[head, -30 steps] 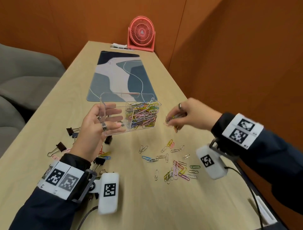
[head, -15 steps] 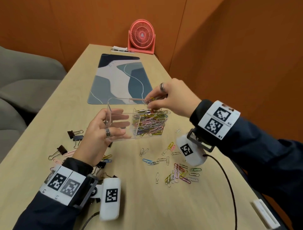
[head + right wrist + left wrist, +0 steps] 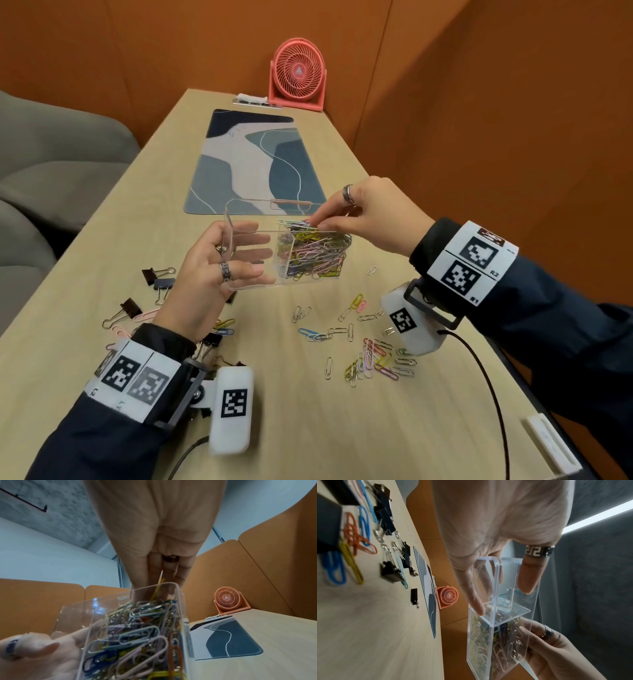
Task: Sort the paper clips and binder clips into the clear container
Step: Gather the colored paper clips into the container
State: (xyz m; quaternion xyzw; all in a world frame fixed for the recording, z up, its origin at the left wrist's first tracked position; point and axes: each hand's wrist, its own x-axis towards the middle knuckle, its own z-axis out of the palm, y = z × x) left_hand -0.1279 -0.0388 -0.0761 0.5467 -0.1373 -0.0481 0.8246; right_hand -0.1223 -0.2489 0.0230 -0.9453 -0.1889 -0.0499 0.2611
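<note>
One clear container [image 3: 260, 236] with two compartments is held above the table [image 3: 102, 260]: the left hand [image 3: 205, 274] grasps its empty half, fingers curled round the wall. The right half is packed with paper clips [image 3: 315, 253] in pink, yellow, blue and silver, too many to count. The right hand [image 3: 370, 216] hovers at the rim, fingertips pinching a few clips [image 3: 158, 588] over the pile. At five o'clock from the container roughly two dozen loose clips [image 3: 363, 342] lie scattered. At eight o'clock I count about six black binder clips [image 3: 161, 274], some hidden by the wrist. The right wristband [image 3: 472, 263] reads "R2" and "R1". At twelve o'clock lie one patterned mat [image 3: 253, 161] and one coral fan [image 3: 298, 78].
</note>
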